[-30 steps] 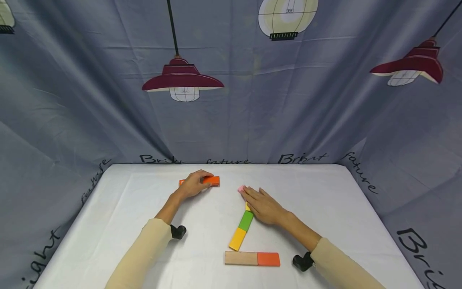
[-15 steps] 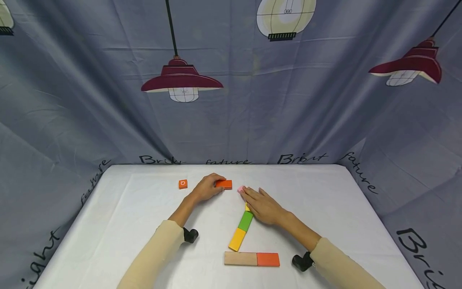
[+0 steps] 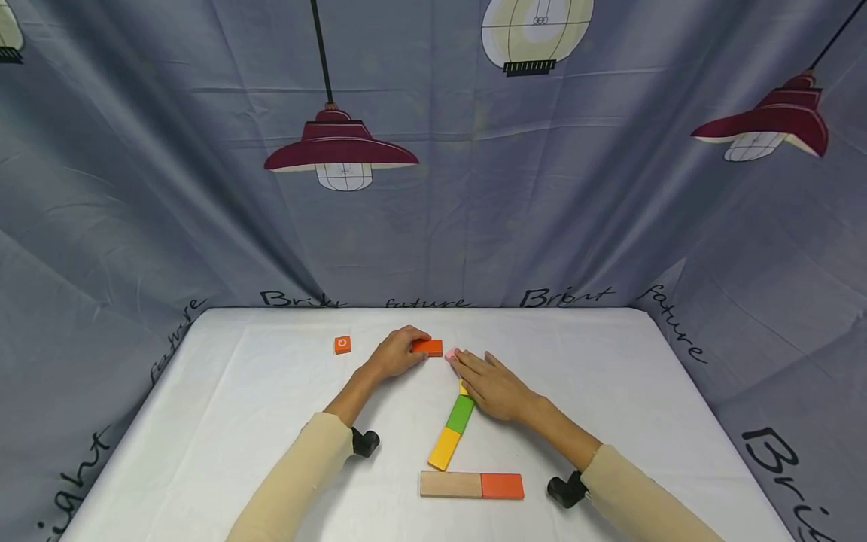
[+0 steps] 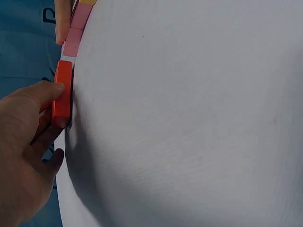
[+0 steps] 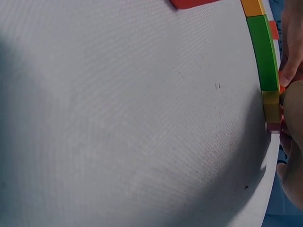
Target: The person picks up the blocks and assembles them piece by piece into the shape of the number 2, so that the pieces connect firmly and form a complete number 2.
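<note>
My left hand [image 3: 398, 354] pinches an orange rectangular block [image 3: 429, 348] between thumb and fingers, low over the white table. In the left wrist view the thumb presses the near face of this orange block [image 4: 62, 92], whose end points at the pink blocks [image 4: 72, 42] a short gap away. My right hand [image 3: 497, 388] lies with straight fingers along a slanting row of blocks, fingertips at a pink block [image 3: 450, 354]. From under it the row runs nearer: a mostly covered yellow block [image 3: 463, 388], a green block [image 3: 460, 414], then another yellow block [image 3: 444, 449].
A small orange block with a white ring mark [image 3: 342, 345] sits alone at the back left. Nearest me, a wood-coloured block [image 3: 450, 485] and a red-orange block [image 3: 502, 486] lie end to end. A grey curtain [image 3: 433, 226] hangs behind the white table [image 3: 237, 421].
My left hand has slid the orange block rightward, from beside the small ring-marked block to close by the pink block. My right hand stays where it was.
</note>
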Demonstrator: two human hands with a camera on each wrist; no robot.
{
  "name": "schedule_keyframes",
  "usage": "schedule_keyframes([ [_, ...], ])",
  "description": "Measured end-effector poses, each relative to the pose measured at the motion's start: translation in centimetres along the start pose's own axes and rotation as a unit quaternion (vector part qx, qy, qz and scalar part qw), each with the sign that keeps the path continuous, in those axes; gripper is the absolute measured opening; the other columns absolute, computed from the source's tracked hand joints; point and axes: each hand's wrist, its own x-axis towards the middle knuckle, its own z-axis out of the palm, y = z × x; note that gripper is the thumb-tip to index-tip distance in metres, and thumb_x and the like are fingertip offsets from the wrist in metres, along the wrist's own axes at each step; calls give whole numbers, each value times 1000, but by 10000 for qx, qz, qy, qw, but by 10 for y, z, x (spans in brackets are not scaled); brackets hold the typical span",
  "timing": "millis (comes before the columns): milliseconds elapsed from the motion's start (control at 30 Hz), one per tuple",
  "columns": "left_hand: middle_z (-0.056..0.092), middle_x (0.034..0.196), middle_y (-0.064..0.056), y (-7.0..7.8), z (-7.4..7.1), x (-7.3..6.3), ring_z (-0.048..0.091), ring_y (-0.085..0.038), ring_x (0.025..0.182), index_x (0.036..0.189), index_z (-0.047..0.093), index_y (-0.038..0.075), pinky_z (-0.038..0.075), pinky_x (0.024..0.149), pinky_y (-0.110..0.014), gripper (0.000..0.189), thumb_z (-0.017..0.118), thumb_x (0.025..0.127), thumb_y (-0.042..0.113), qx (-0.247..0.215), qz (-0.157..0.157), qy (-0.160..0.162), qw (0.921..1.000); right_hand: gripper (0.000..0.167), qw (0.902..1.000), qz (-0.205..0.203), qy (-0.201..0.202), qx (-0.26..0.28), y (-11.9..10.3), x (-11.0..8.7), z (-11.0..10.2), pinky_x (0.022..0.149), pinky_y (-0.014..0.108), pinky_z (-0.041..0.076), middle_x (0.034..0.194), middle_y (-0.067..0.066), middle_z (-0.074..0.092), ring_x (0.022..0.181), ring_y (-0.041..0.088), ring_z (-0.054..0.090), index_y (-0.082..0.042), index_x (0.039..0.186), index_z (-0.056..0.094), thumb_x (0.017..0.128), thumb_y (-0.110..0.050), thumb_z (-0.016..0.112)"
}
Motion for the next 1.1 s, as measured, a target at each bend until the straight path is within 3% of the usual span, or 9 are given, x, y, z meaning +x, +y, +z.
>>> schedule_keyframes([
  [333, 66, 119, -10, 2, 3, -1, 61, -24, 106, 122, 69, 3, 48, 95, -42, 32, 71, 92, 12, 244, -24, 51, 9997, 54, 10000, 30, -4, 75, 0, 1, -1, 112, 60, 27, 158, 16, 33, 143, 30, 35, -3, 154, 35, 105, -22, 48],
  [1100, 64, 124, -12, 7, 4, -3, 59, -26, 112, 126, 66, 2, 46, 101, -42, 36, 71, 92, 12, 258, -148, -23, 9996, 54, 10000, -20, 17, 80, 1, 0, 0, 112, 60, 27, 159, 15, 31, 143, 30, 35, -3, 155, 34, 106, -21, 47],
])
